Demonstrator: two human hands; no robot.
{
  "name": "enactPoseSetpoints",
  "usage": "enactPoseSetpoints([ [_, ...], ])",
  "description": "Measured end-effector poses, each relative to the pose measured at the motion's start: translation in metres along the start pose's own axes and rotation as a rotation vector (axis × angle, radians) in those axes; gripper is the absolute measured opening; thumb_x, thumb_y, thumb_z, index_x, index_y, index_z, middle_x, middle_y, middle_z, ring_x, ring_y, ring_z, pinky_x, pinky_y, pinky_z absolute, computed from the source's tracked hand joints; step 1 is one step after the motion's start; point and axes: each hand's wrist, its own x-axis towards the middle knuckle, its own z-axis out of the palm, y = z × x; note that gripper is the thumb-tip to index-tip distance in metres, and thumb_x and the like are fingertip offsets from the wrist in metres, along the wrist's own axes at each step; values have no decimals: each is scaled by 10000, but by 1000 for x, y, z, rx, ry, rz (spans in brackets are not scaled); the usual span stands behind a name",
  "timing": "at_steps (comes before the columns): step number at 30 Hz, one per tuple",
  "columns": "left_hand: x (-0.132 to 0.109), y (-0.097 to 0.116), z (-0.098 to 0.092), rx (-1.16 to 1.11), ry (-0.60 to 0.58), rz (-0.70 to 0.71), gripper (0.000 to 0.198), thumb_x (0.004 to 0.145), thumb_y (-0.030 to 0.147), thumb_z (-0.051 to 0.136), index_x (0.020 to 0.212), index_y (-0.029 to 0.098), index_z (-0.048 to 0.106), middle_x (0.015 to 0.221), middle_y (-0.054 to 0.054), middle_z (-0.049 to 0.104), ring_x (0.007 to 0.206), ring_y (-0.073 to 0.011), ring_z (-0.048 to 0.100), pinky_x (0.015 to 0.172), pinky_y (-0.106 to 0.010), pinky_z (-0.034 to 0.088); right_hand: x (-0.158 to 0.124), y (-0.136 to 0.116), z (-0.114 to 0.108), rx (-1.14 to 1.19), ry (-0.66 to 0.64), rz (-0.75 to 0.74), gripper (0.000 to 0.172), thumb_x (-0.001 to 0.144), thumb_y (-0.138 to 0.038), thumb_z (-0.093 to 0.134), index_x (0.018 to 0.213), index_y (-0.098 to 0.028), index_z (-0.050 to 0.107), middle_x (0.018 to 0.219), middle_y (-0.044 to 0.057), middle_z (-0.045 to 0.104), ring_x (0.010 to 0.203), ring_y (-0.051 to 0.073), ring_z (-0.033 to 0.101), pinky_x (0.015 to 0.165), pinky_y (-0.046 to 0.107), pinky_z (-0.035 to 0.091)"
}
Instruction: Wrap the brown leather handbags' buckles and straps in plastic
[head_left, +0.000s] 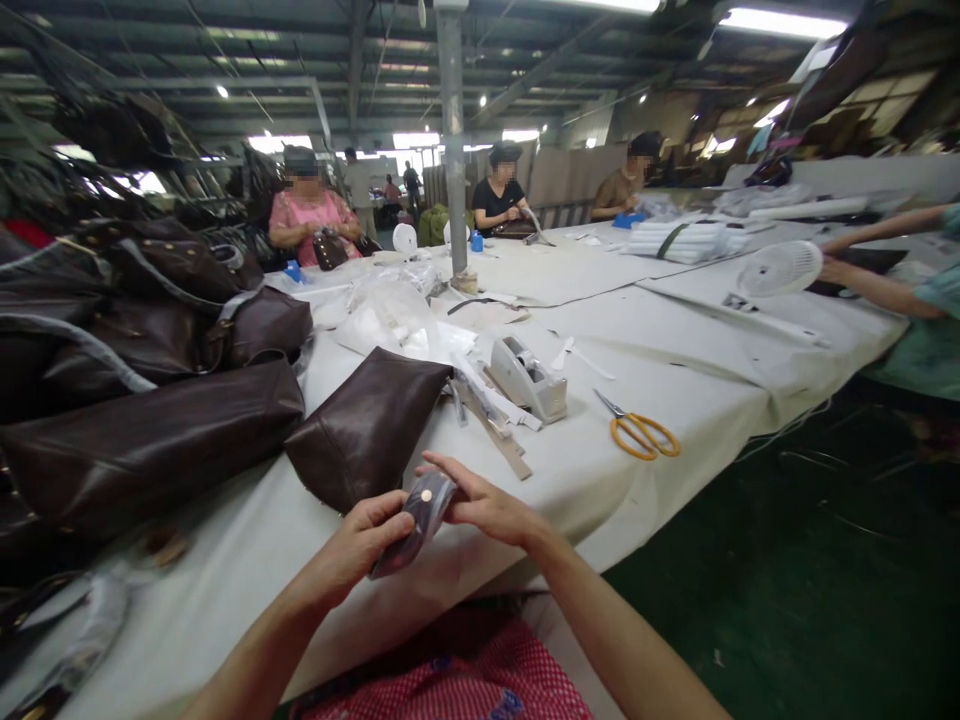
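Observation:
A small dark brown leather piece in clear plastic (421, 515), with a round brass-coloured stud, is held above the table's front edge. My left hand (371, 535) grips its left side, thumb on top. On its right side, my right hand (487, 508) has the plastic edge between thumb and fingers, the index finger stretched along the top. Just behind lies a dark brown leather bag (371, 425). A tape dispenser (529, 380) and yellow-handled scissors (643, 436) rest on the white-covered table (585, 470).
Several brown leather bags (157, 420) are piled at left. Cardboard strips (499, 440) and clear plastic (390, 310) lie beyond the near bag. A metal post (452, 140) rises behind them. Co-workers sit across the table; another person's arms reach in at right beside a white fan (780, 268).

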Motion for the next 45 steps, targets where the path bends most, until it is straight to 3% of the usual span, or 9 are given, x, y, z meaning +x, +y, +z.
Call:
enactPoseSetpoints([
  [2,-5,-1,-8,-48,0,-27,405,743,527,710,822,134,655,759,-17,559,699,-136,451,644,-238,336,2,-15,-35,-93,-80,44,700,694,-209,733,1358,-260,520,1329,73,602,1172,214,587,981,377,465],
  [6,-18,-3,-31,-68,-50,-29,406,762,518,706,902,137,694,819,-34,580,710,-135,460,638,-233,336,38,-39,-104,-622,441,67,351,892,-290,507,1207,-196,631,1271,102,628,1136,236,602,903,379,508],
  [11,-32,4,-54,81,-81,51,383,833,498,630,973,157,735,1154,-89,604,983,-224,527,811,-280,392,92,-45,-138,-795,550,159,184,789,-197,656,959,-152,707,1077,118,704,1133,284,578,954,354,437],
  [16,-33,22,-62,126,-18,55,436,732,513,707,957,140,733,1082,-87,644,933,-225,561,773,-288,422,106,-39,-136,-771,514,342,207,694,-160,789,862,-133,672,778,62,683,763,183,619,638,235,445],
  [18,-30,32,-64,123,5,-3,413,711,491,720,917,133,717,896,-59,655,783,-181,565,679,-266,421,106,-40,-135,-713,473,440,204,707,-217,811,737,-133,627,594,14,599,532,116,513,475,206,352],
  [21,-23,44,-65,88,12,-62,362,696,472,727,794,128,673,647,0,574,557,-108,476,533,-226,356,105,-42,-129,-582,435,554,298,768,-292,786,659,-147,550,495,-28,518,390,49,345,370,176,213],
  [28,2,48,-54,46,-12,-215,297,654,403,759,663,146,610,503,17,532,419,-100,437,428,-225,307,103,-23,-96,-312,472,647,332,841,-297,736,674,-167,480,471,-48,482,353,34,361,312,123,202],
  [34,29,40,-41,170,73,-422,156,716,256,731,674,129,652,551,-4,586,463,-119,502,465,-232,364,92,-16,-73,-77,501,617,289,933,-237,615,715,-189,433,487,-85,426,336,16,330,283,84,186],
  [45,31,43,-22,301,151,-280,258,757,389,674,687,158,583,482,39,435,393,-90,368,388,-202,231,67,-41,-43,276,422,502,295,899,-192,661,711,-191,434,540,-97,383,376,-5,352,328,43,303],
])
